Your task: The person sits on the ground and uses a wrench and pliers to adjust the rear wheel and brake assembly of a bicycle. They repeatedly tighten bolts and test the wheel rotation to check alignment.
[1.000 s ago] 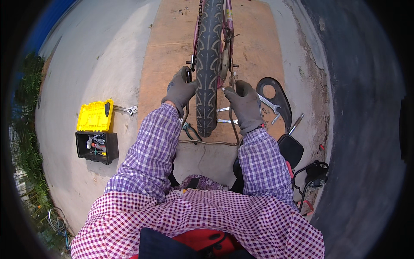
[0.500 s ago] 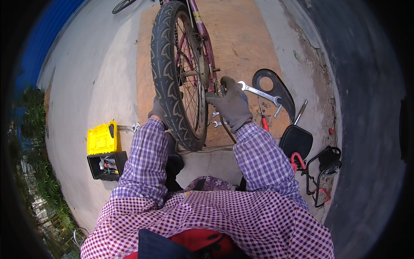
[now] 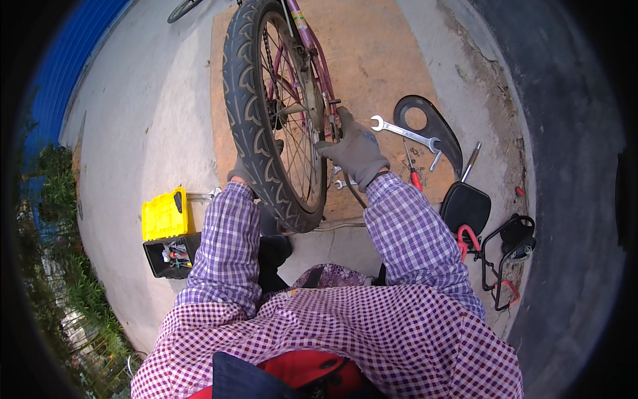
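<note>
Grey-gloved right hand [image 3: 359, 151] extended forward, fingers [image 3: 346, 121] bent beside bicycle wheel [image 3: 290, 110], grip unclear; left hand [image 3: 239, 171] partly hidden behind tyre [image 3: 247, 126], hold impossible to tell.

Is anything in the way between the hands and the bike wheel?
Nothing visible blocks the right hand, close beside the wheel on its right. The tyre partly hides the left hand, so I can't tell there.

No text legible. Unreadable marks: yellow-and-pale sticker [image 3: 302, 28] on the pink frame tube [image 3: 311, 48], upper right of the wheel [image 3: 240, 113]; bluish print [image 3: 369, 135] on the gloved right hand [image 3: 359, 153], right of the wheel; faint marks on the yellow toolbox lid [image 3: 161, 218], left of it.
</note>
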Tool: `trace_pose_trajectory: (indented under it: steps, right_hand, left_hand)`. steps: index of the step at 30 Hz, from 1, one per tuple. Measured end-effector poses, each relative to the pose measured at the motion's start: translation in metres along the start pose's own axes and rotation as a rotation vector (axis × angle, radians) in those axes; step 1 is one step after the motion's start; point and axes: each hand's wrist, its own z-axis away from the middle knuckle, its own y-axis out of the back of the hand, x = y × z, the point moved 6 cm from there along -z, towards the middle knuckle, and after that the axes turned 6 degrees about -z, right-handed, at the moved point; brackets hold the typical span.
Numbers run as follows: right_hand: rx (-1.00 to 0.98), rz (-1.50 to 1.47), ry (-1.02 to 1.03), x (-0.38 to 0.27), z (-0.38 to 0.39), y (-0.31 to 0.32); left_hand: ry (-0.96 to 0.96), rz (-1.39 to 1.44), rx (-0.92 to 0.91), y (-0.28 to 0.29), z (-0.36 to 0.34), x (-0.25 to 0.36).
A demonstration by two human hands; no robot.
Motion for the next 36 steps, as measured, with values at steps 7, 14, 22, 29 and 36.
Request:
trace_pose_trajectory:
  steps: [7, 14, 22, 29, 36]
  right_hand:
    - [-0.077, -0.028, -0.03, 0.004, -0.004, -0.003]
    - [-0.088, -0.029, -0.037, 0.003, -0.006, -0.006]
    - [-0.28, -0.638, -0.145, 0.013, -0.007, 0.001]
    - [-0.262, -0.884, -0.232, 0.055, -0.021, 0.009]
    - [-0.147, -0.557, -0.35, 0.101, -0.041, -0.017]
  left_hand:
    - [0.125, 0.26, -0.043, -0.003, 0.004, 0.007]
    - [0.191, 0.337, -0.041, 0.003, -0.012, -0.015]
    - [0.015, 0.096, -0.191, 0.005, -0.015, -0.012]
    - [0.023, -0.052, -0.121, 0.002, 0.005, 0.028]
    - [-0.018, -0.273, -0.041, -0.002, 0.027, 0.085]
